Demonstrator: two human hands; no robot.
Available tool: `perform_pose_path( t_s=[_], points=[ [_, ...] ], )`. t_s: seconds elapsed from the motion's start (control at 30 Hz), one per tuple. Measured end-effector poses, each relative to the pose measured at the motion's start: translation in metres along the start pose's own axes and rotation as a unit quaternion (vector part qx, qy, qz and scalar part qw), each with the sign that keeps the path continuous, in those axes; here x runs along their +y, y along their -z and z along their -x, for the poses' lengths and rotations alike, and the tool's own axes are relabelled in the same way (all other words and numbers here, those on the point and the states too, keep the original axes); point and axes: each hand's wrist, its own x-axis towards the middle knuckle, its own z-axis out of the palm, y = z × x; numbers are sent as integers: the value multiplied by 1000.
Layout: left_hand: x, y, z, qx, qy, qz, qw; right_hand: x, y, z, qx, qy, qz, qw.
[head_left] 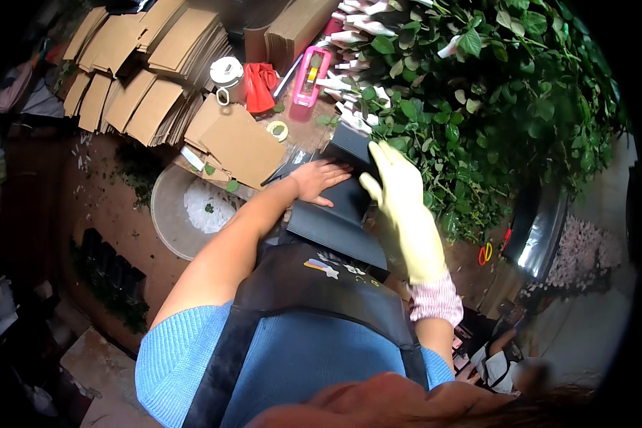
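Observation:
My bare left hand (319,180) lies flat, palm down, on a dark grey corrugated sheet (339,221) that rests on the workbench in front of me. My right hand (399,196), in a pale yellow rubber glove, holds the sheet's far right edge, where the dark sheet (351,146) folds upward. A large heap of green leafy stems (478,107) with wrapped flower heads lies just beyond and to the right of both hands.
Stacks of flat brown cardboard (143,78) cover the bench at left. A pink tape dispenser (310,78), a red cloth (260,85), a tape roll (277,130) and a white spool (226,71) sit behind. A round bin (171,214) stands below left. Red scissors (485,253) lie at right.

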Motion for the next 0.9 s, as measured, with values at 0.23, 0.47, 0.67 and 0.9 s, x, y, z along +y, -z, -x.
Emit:
perform_pose_path(
  t_s=[0.23,0.47,0.67,0.9],
  points=[
    [-3,-11,-2,43,-24,38,998,-84,-51,24,-451,-55,-18,891],
    [-18,-59,-6,223,-34,299,927,-111,-82,-63,-56,178,-286,940],
    [-4,-31,-5,175,53,169,968,-103,-168,-125,-187,294,-113,930],
    [1,-26,-5,189,98,179,961,-102,-163,-110,-272,227,31,935]
  ],
)
